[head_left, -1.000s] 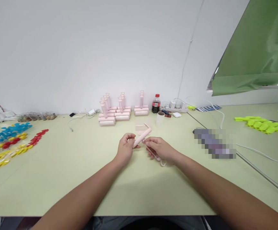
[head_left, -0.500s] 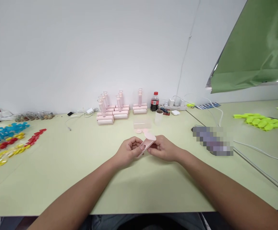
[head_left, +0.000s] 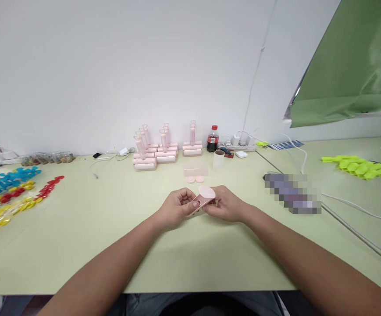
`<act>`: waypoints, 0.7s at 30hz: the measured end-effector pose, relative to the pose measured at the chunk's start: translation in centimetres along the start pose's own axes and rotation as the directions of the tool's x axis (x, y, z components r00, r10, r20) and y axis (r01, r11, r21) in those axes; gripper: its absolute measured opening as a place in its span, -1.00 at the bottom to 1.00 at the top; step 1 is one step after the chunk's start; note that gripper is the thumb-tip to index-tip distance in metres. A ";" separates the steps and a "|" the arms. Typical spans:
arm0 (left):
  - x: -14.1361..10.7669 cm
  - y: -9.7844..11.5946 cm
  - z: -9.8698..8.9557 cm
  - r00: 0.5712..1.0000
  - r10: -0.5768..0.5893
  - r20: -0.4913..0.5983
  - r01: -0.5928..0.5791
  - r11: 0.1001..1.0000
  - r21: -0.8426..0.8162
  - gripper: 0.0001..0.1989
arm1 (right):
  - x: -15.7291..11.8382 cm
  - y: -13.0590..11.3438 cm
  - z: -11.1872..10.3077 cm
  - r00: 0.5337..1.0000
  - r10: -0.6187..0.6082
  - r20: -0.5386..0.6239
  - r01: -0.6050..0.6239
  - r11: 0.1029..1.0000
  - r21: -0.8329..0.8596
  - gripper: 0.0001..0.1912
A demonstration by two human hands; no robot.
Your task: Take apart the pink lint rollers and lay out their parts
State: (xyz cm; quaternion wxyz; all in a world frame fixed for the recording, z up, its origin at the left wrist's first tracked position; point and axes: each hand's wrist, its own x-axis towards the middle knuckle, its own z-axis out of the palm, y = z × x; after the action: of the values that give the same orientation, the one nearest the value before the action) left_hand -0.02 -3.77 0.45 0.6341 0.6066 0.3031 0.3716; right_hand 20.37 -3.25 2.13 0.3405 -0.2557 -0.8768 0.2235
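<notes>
Between my two hands is a pale pink plastic part with a rounded end plate and a small round hole in its side. My left hand is closed on its lower left end, thumb beside the hole. Fingers of my right hand grip it from the right, partly hidden behind it. Just beyond lie two pink round discs side by side. Behind them rests a clear pinkish plastic piece. A translucent cup-like cylinder stands to its right.
Several pink assembled units with heart-topped tubes stand near the wall. Beside them are a cola bottle and a power strip. Blue, red and yellow pieces lie left. A pixelated object, cables and yellow-green hexagonal pieces lie right.
The pink part has tilted in my hands, so its rounded end plate faces up more. The two pink discs behind it are now fully visible.
</notes>
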 end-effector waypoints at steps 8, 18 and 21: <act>0.2 0.2 0.0 1.000 -0.022 0.006 0.022 0.999 -0.049 -0.55 | -0.2 0.2 0.1 0.999 -0.037 -0.016 0.037 0.999 -0.032 -0.87; 0.3 0.6 0.1 0.994 0.016 -0.109 -0.021 0.999 -0.038 -0.58 | 0.3 0.1 -0.3 0.978 0.203 0.053 -0.201 0.979 -0.046 -0.92; 0.7 0.0 -0.3 0.964 0.020 -0.264 0.001 0.997 0.078 -0.59 | 0.4 0.9 -0.8 0.918 0.397 -0.017 -0.396 0.910 -0.123 -0.83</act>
State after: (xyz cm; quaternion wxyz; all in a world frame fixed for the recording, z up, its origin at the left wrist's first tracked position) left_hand 0.09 -2.97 0.49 0.5621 0.5774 0.3961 0.4402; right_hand 20.98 -2.17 2.32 0.2678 -0.4479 -0.8203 0.2340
